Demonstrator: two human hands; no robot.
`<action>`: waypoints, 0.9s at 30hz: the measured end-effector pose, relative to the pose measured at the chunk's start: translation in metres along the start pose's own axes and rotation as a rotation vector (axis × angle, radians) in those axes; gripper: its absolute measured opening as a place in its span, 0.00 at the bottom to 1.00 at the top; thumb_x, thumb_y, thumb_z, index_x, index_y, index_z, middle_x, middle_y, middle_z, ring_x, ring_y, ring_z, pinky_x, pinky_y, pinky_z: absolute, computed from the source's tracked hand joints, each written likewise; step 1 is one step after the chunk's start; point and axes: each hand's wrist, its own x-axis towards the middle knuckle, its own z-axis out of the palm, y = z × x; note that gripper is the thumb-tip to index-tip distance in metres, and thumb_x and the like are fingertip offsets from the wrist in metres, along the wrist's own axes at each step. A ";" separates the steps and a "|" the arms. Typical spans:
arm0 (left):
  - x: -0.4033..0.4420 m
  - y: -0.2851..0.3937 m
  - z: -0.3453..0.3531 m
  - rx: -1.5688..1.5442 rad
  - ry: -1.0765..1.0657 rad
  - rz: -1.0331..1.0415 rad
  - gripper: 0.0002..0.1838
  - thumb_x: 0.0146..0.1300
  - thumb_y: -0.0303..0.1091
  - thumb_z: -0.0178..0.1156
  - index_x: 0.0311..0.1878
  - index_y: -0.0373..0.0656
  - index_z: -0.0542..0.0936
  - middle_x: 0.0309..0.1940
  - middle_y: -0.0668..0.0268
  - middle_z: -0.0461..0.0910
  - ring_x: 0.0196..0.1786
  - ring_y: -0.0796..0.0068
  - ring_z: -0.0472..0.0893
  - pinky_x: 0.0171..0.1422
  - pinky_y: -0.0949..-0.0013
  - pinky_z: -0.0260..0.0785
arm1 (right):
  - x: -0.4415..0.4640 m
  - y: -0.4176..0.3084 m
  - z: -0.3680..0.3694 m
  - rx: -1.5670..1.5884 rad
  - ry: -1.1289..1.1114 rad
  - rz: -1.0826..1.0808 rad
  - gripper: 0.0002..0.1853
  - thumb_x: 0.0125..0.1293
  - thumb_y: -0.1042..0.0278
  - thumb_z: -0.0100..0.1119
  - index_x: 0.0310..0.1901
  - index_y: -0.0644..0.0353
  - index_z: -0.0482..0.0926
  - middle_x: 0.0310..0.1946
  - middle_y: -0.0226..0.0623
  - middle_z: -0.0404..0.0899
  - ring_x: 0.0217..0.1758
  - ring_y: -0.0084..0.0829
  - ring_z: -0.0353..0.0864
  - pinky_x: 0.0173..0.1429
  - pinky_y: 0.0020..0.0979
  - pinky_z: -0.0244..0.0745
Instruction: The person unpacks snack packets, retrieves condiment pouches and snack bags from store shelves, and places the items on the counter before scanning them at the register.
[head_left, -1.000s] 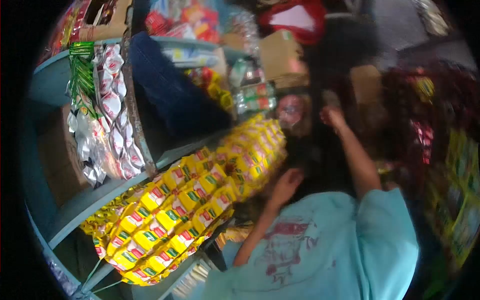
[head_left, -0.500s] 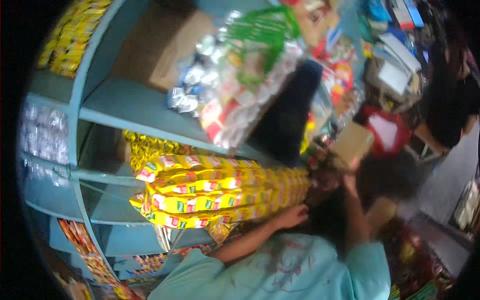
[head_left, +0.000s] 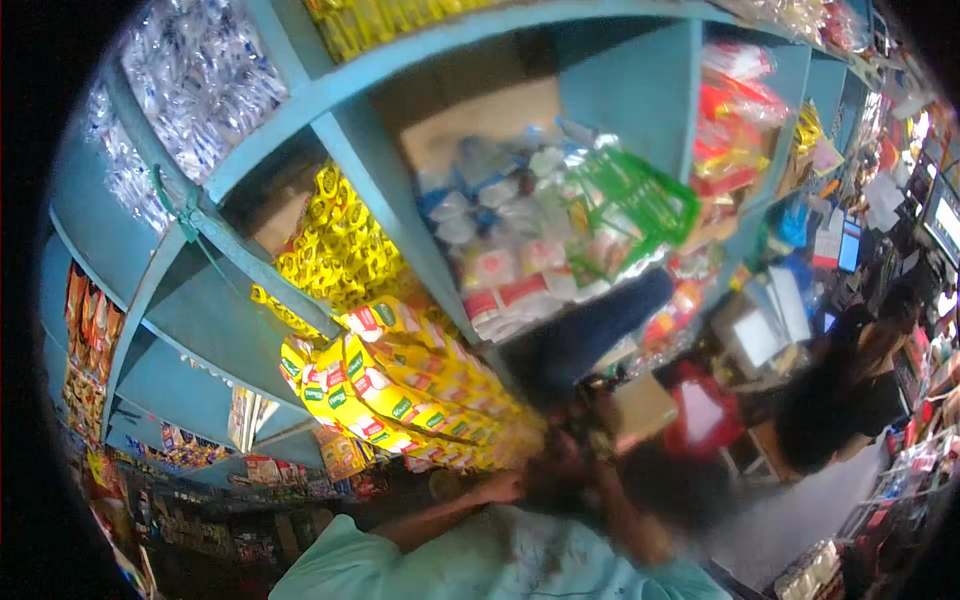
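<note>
Both hands we find apart: the left hand at six o'clock, just below the strips of yellow packets, and the right hand near five o'clock. Blur and shadow cover the fingers, so we cannot tell whether either hand is closed or touching anything. The strips lie at seven o'clock, sloping down toward the hands, their upper end by the edge of the blue shelving.

Compared with the earlier frame, we note that the view has swung: the strips then ran nearly level, and the left hand, then near their far end, remains close beside them. More clear packets with blue print now show at ten o'clock, and a screen has come into view at three.

We further record green packaging at two o'clock, above a dark blue item; a cardboard box and a red item with a white patch at four, beyond the right hand; and another person past them.
</note>
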 end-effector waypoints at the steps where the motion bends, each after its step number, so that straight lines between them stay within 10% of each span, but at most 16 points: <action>1: -0.001 0.004 0.004 -0.050 -0.007 -0.020 0.22 0.65 0.46 0.65 0.55 0.40 0.82 0.45 0.49 0.85 0.50 0.51 0.84 0.55 0.51 0.75 | -0.001 -0.001 -0.002 -0.004 -0.013 0.001 0.22 0.78 0.48 0.50 0.46 0.60 0.84 0.36 0.33 0.85 0.39 0.29 0.80 0.46 0.33 0.76; 9: 0.030 0.009 0.040 -0.110 0.206 0.237 0.19 0.67 0.41 0.61 0.53 0.36 0.80 0.48 0.50 0.83 0.51 0.52 0.82 0.57 0.52 0.75 | 0.015 -0.021 -0.025 0.034 -0.067 -0.159 0.23 0.77 0.46 0.52 0.47 0.60 0.84 0.37 0.33 0.85 0.40 0.29 0.80 0.47 0.34 0.76; 12: 0.033 0.019 0.023 -0.115 -0.026 0.036 0.16 0.67 0.39 0.62 0.52 0.38 0.81 0.46 0.52 0.83 0.51 0.57 0.83 0.55 0.55 0.76 | 0.011 -0.006 -0.039 0.114 -0.060 -0.267 0.23 0.77 0.45 0.52 0.48 0.59 0.85 0.37 0.34 0.85 0.40 0.30 0.80 0.47 0.35 0.75; 23: 0.010 -0.043 0.018 -0.422 -0.126 0.041 0.18 0.72 0.38 0.63 0.60 0.40 0.79 0.46 0.64 0.84 0.46 0.74 0.83 0.50 0.67 0.75 | -0.163 0.002 -0.012 0.197 0.478 0.257 0.14 0.67 0.58 0.62 0.43 0.62 0.83 0.29 0.41 0.84 0.28 0.34 0.81 0.33 0.40 0.76; 27: -0.013 -0.075 0.019 -0.362 -0.238 0.045 0.20 0.72 0.40 0.60 0.60 0.36 0.79 0.52 0.58 0.84 0.52 0.64 0.83 0.58 0.62 0.75 | -0.224 -0.039 0.024 -0.448 0.535 0.490 0.18 0.67 0.53 0.59 0.46 0.61 0.83 0.34 0.48 0.85 0.35 0.46 0.83 0.41 0.45 0.77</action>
